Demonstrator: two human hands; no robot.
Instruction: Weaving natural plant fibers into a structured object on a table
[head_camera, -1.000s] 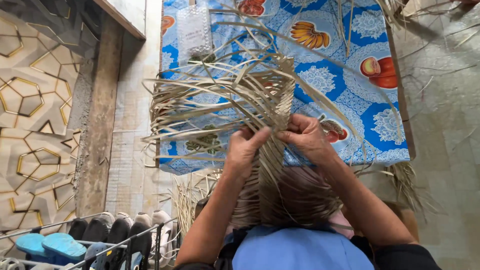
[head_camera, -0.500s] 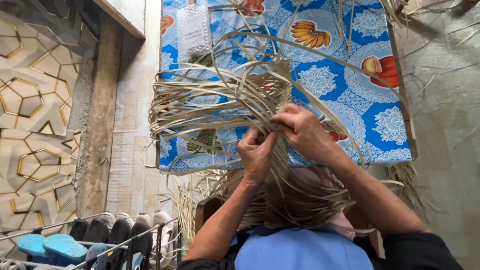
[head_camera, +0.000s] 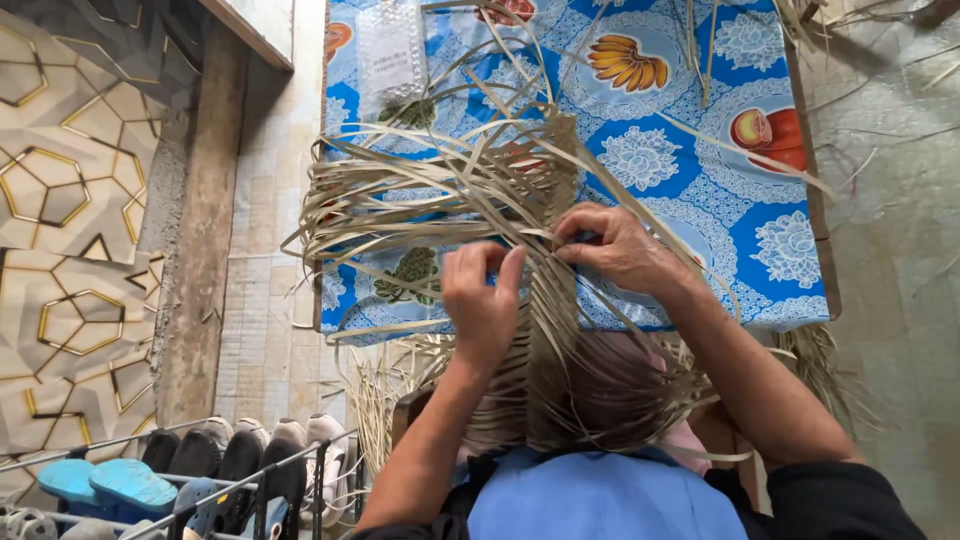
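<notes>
Both hands on woven palm strips

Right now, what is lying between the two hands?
In the head view, woven palm strips run between the left hand and the right hand, over the blue tablecloth.

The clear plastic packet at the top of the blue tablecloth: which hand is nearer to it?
Left. The left hand sits below the clear packet, on the woven strips. The right hand pinches strips further right, farther from the packet.
</notes>
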